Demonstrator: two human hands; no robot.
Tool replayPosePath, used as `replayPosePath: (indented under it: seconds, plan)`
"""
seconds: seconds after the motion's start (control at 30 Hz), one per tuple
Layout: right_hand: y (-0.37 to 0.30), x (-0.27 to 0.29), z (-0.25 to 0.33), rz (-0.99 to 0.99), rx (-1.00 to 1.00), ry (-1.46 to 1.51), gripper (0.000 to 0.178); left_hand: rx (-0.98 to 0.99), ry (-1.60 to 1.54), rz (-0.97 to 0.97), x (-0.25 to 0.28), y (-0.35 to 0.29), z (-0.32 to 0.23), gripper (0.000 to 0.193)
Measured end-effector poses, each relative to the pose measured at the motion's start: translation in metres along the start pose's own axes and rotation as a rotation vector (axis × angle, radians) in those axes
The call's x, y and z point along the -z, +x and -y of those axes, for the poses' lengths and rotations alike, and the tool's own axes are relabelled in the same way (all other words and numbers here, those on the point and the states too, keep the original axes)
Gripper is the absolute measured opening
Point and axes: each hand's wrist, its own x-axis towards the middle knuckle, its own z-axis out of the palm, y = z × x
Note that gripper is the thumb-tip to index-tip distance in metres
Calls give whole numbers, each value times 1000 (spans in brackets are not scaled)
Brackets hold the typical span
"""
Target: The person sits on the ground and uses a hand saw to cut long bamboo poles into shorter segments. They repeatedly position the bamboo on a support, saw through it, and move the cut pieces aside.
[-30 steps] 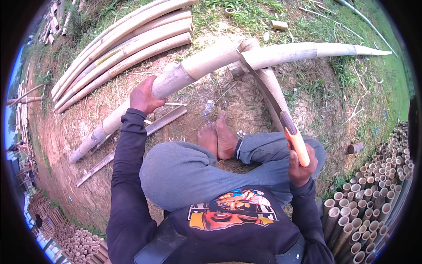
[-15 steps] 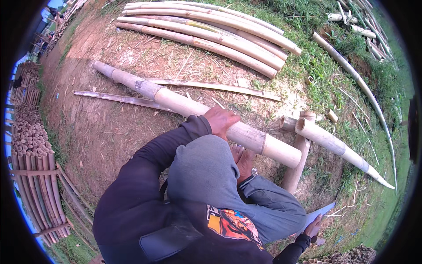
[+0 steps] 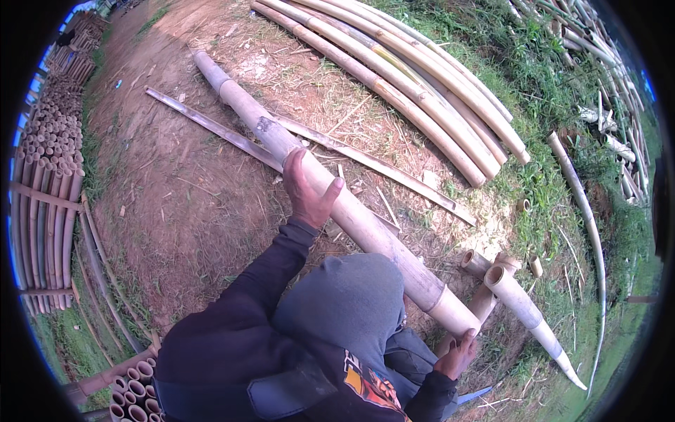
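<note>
A thick, pale bamboo pole [image 3: 380, 235] slants from the far left toward the near right, passing over my bent knee. Cupped against its left side, with the thumb laid across the top, is my left hand [image 3: 309, 191]. My right hand [image 3: 457, 357] grips the pole's near end, its fingers over the cut edge. That end lies at a short bamboo log [image 3: 484, 302] on the ground. Beside my right forearm the blue blade of what looks like a handsaw [image 3: 472, 395] shows; its handle is hidden.
Two split bamboo strips [image 3: 211, 130] lie under and beside the pole. Several long bamboo poles [image 3: 394, 77] rest at the back. A tapering bamboo piece [image 3: 524, 304] leans to the right of the log. Stacked bamboo [image 3: 53, 211] stands at the left edge.
My right hand has let go of the saw and taken the pole's near end. The left hand has moved farther up the pole. The view has turned, and the pole now slopes more steeply.
</note>
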Motion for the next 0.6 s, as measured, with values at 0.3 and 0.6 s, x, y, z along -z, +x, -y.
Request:
replayPosePath:
  seconds: [0.3, 0.6]
  plan:
    - [57, -18, 25, 38, 264, -365, 66, 1098, -796, -158, -59, 45, 57, 61]
    - [236, -75, 102, 160, 474, -358, 59, 922, -691, -127, -213, 225, 27, 106]
